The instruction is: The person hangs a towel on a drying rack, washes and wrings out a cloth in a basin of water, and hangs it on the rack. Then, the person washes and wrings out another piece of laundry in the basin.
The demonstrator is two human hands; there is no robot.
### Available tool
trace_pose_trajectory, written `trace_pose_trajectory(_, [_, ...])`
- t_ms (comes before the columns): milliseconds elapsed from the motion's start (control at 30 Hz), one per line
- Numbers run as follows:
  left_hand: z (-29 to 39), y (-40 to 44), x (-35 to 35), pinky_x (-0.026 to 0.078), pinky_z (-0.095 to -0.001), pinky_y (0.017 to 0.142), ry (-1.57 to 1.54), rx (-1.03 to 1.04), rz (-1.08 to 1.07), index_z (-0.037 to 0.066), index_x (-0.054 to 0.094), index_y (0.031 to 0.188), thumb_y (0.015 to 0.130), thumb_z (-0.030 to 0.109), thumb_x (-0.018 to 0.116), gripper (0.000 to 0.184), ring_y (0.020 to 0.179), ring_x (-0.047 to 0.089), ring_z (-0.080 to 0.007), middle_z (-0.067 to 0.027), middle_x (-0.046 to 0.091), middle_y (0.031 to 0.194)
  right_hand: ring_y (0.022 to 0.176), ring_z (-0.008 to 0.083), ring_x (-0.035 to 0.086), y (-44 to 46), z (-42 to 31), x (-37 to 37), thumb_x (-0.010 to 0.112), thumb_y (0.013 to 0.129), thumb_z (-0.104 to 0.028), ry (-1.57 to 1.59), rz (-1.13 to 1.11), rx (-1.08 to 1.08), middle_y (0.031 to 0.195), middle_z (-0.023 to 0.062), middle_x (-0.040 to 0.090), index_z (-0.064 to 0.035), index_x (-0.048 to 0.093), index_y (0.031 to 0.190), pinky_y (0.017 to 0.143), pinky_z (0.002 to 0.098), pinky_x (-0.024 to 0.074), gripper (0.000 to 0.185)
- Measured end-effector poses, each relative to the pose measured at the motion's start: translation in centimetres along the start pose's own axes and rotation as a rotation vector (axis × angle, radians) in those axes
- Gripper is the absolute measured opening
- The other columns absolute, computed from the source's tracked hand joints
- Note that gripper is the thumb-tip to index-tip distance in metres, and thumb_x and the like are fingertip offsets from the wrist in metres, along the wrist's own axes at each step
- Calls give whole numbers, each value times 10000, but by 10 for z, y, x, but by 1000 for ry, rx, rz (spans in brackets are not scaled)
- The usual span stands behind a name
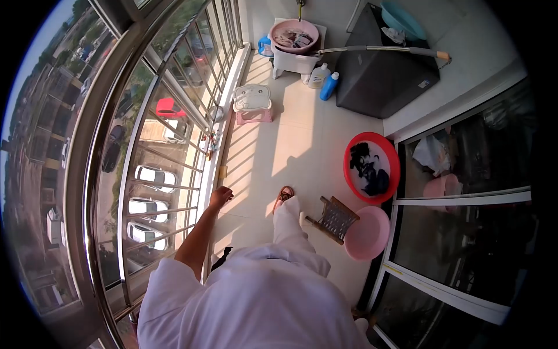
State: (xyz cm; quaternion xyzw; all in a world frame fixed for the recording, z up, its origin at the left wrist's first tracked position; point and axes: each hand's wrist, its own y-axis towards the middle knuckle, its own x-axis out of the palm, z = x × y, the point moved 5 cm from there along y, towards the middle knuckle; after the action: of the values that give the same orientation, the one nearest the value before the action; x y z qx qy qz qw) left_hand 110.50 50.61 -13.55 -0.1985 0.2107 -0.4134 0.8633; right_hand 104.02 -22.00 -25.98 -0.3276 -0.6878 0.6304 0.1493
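Observation:
My left hand [221,198] hangs beside the balcony railing, its fingers curled; whether anything is in them is too small to tell. My right hand is not in view. A red basin [347,174] holding dark clothes in pale water stands on the floor at the right. Just below it is a pink basin [367,234], with a small folding stool [339,220] against its left side. A white stool with pink legs [252,98] stands farther ahead, near the railing.
At the far wall, a pink tub of laundry [295,23] sits on a white sink [292,61]. Beside it are a white bottle [319,75], a blue bottle [329,86] and a dark grey appliance [378,75]. Glass doors [459,232] line the right, metal railing [139,116] the left.

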Motion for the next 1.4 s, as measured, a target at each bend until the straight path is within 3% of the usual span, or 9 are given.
trace_pose_trajectory(167, [5,66,24,484,-255,532,67,-291,-39,-18,636,877,834,179,648,202,614,617,-143,-93,661,730,531,180,617,-28,-340,-180,596,848,-195,45,248,-164,640,85,620,-20,619,771,453,302,479,192])
trace_pose_trajectory(300, [-3,94,12,479,-264,518,-83,-464,144,13,611,902,858,162,614,156,570,604,-140,-94,664,744,527,152,616,40,-589,-306,574,869,-149,-102,327,-622,695,81,641,-8,608,866,469,266,485,145])
trace_pose_trajectory(500, [14,156,3,489,-287,462,-165,-689,264,24,605,888,850,154,619,137,554,624,-167,-109,657,714,632,120,636,18,-942,-313,566,905,-219,-203,260,-925,772,44,654,-40,595,923,542,226,466,182])
trace_pose_trajectory(667, [55,297,-3,479,-262,449,-156,-791,221,37,619,876,862,152,608,117,521,606,-147,-85,652,699,662,107,624,57,-1103,-255,563,909,-221,-144,-46,-730,808,31,652,-63,599,917,563,218,469,162])
trace_pose_trajectory(867, [261,510,1,492,-244,604,-207,-310,240,-1,615,946,871,175,614,191,674,628,-124,-80,673,774,666,100,621,131,-1303,-201,557,904,-200,-116,-166,-746,806,23,650,-56,602,920,568,213,473,151])
trace_pose_trajectory(1033, [377,605,45,500,-256,706,-262,-148,232,-29,605,964,884,140,598,187,776,634,-141,-96,669,842,646,114,619,247,-1466,-172,589,872,-168,-77,-224,-955,779,35,645,-37,609,897,563,243,479,135])
trace_pose_trajectory(1133, [387,635,80,505,-257,734,-234,-156,258,-36,608,954,886,119,591,170,774,634,-138,-94,668,833,602,135,606,316,-1559,-164,594,861,-150,-434,173,-1243,732,67,629,-24,602,896,553,277,480,131])
trace_pose_trajectory(1267, [376,649,128,509,-260,714,-436,-429,437,-38,604,946,891,105,577,156,754,626,-137,-97,664,821,762,245,621,346,-1642,-169,636,814,-148,-890,526,-1180,834,94,621,-50,611,950,680,378,496,170])
trace_pose_trajectory(1400, [387,686,179,509,-264,724,-532,-524,409,-37,601,949,895,119,578,167,765,626,-141,-91,662,836,979,307,554,362,-1685,-175,670,765,-118,-1303,457,-1279,1039,80,584,-82,600,1030,810,421,469,276])
